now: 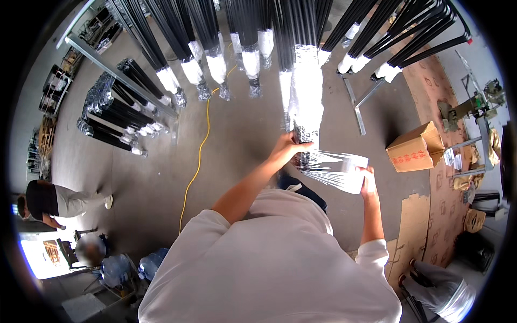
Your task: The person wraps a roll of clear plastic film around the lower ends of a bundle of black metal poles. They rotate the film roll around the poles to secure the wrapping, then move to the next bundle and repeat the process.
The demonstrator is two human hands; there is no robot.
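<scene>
A bundle of black tubes stretches toward me, its near part covered by a bright white wrap. My left hand is closed around the dark near end of this bundle, thumb across the top. In my right hand is a roll of clear stretch film, held out to the right. From the roll, a taut, creased strip of film runs to the bundle's end just below my left thumb. The fingers behind the roll are partly hidden.
More film-wrapped tube bundles line the far side, and others lie on a rack at left. A yellow cable crosses the floor. An open cardboard box stands at right. One person is at far left, another at lower right.
</scene>
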